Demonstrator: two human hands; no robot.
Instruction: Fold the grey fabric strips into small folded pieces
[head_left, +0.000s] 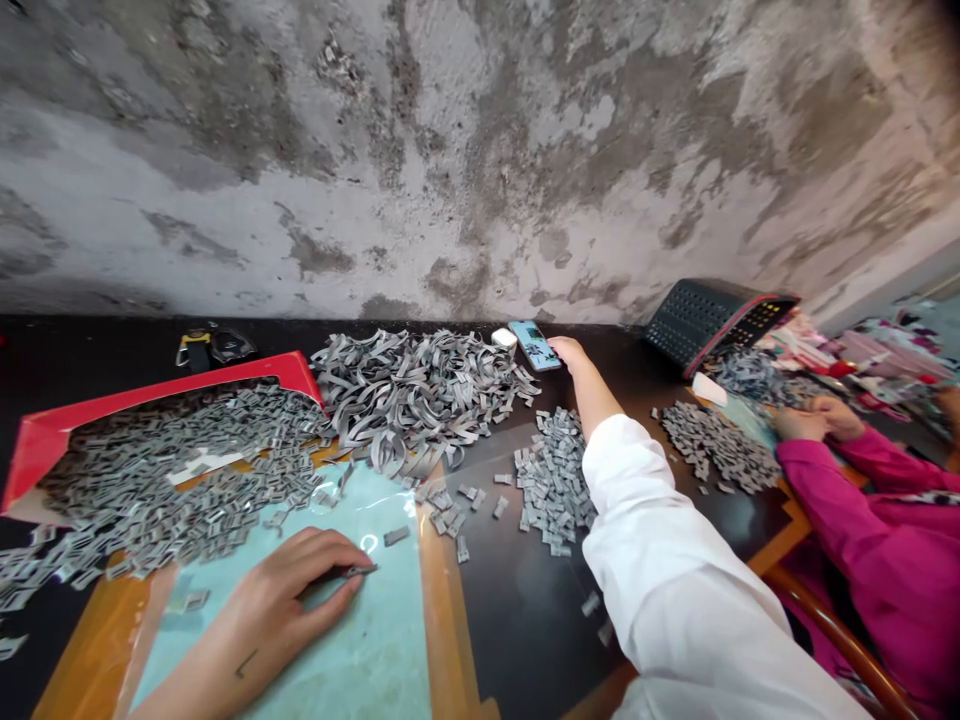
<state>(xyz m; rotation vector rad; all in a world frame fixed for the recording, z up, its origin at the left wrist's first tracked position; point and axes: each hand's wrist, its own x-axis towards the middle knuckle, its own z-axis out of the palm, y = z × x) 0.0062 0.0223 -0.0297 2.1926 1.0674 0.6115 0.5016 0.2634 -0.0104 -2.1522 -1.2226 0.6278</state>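
My left hand (pixel 292 600) lies on a pale blue sheet (pixel 360 650), pinching a small grey piece (pixel 360 571) between thumb and fingertips. Beside it, a red-rimmed box lid (pixel 172 400) holds a large spread of cut grey pieces. Behind them lies a heap of curled grey strips (pixel 420 395). My right hand (pixel 568 352) reaches across the dark tabletop, its fingers right next to a phone (pixel 534 345) and holding nothing visible. My white sleeve (pixel 660 560) passes beside a stacked pile of grey pieces (pixel 553 482).
A co-worker's magenta sleeve (pixel 870 500) and hands (pixel 817 418) work at the right, near another pile of grey pieces (pixel 716 445). A black perforated crate (pixel 709 320) lies tilted beyond them. A stained concrete wall (pixel 480 150) rises behind the table.
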